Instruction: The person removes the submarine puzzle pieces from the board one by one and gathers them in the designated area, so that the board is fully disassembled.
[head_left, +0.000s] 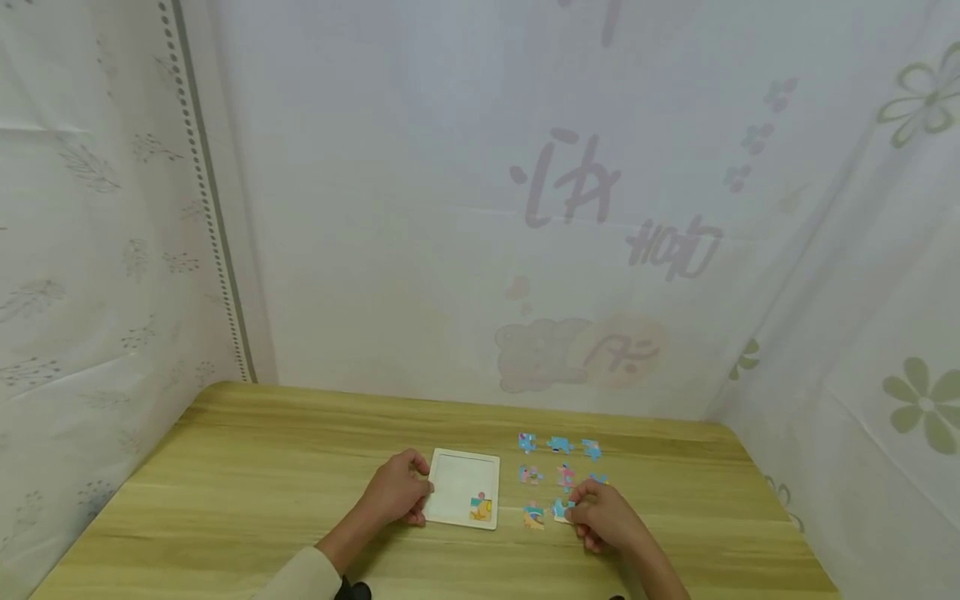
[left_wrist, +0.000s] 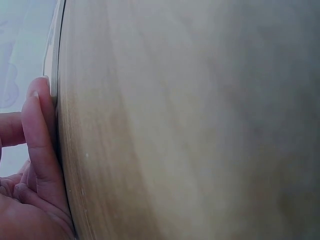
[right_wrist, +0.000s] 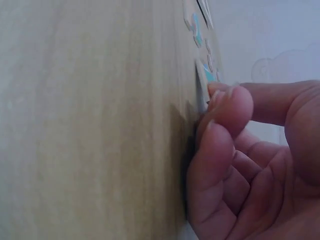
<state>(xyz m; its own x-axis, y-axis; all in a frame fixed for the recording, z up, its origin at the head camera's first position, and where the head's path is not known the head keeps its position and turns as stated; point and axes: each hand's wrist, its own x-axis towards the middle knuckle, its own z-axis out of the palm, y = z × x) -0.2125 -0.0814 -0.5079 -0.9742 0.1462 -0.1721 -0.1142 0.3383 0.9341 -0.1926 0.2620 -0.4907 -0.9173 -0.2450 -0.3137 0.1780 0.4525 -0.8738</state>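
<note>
My left hand (head_left: 397, 488) holds the left edge of a pale square puzzle tray (head_left: 467, 456), its thumb at the rim. A single yellow and teal puzzle piece (head_left: 481, 509) sits in the tray's near right corner. To the right, my right hand (head_left: 609, 517) pinches a blue and white puzzle piece (head_left: 560, 509) between thumb and fingers. In the right wrist view this piece (right_wrist: 203, 80) is tilted, with one edge lifted. The right hand's lower fingers are curled close over the tabletop. In the left wrist view, the left fingers (left_wrist: 40, 135) lie along the table surface beside the tray.
Several loose puzzle pieces lie in rough rows right of the tray, among them a blue one (head_left: 560, 445), a pink one (head_left: 566, 477) and a teal and tan one (head_left: 533, 517). Patterned white curtains (head_left: 420, 208) enclose the wooden table (head_left: 300, 442) at the back and sides.
</note>
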